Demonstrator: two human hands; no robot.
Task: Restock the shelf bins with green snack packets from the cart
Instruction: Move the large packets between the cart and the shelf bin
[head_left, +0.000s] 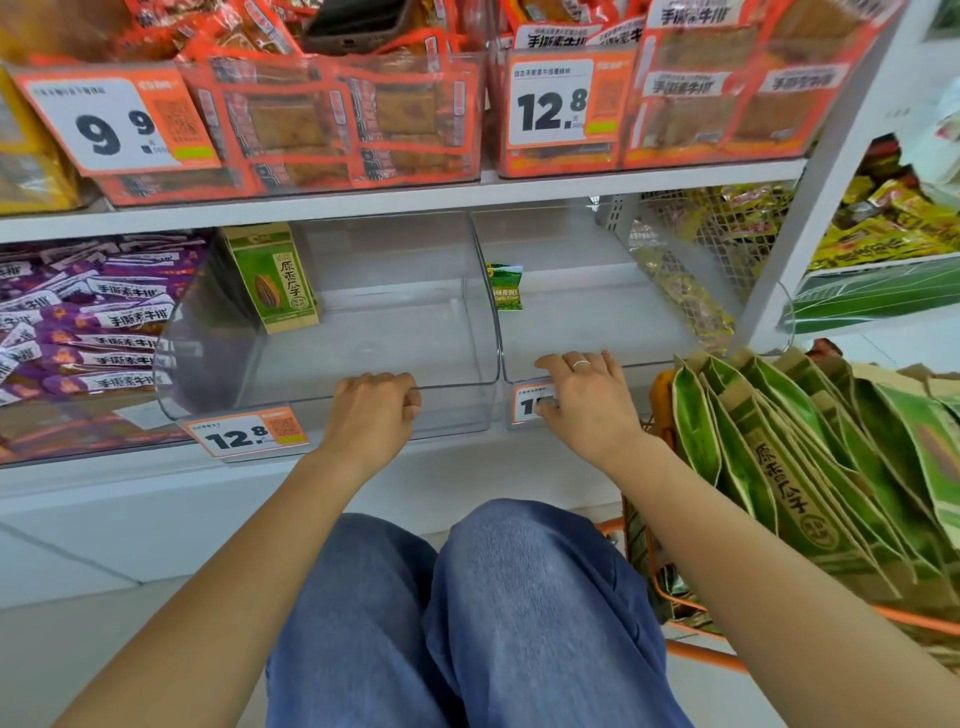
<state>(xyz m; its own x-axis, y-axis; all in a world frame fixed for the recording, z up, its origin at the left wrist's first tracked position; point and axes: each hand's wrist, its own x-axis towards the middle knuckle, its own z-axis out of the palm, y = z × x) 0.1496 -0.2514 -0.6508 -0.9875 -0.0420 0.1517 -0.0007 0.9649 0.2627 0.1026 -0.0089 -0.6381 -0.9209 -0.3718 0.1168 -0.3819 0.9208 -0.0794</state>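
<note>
Purple packets (88, 332) fill the shelf's left end. Left bin (332, 332), clear plastic: one green snack packet (275, 283) stands in its back left corner; left hand (371, 410) curls over its front rim, likely to steady or draw it out. Right bin (597, 312): one small green packet (506, 288) by its left wall; right hand (584, 397) grips the front rim. Cart (691, 649), far right: green packets (779, 462) upright, within reach.
</note>
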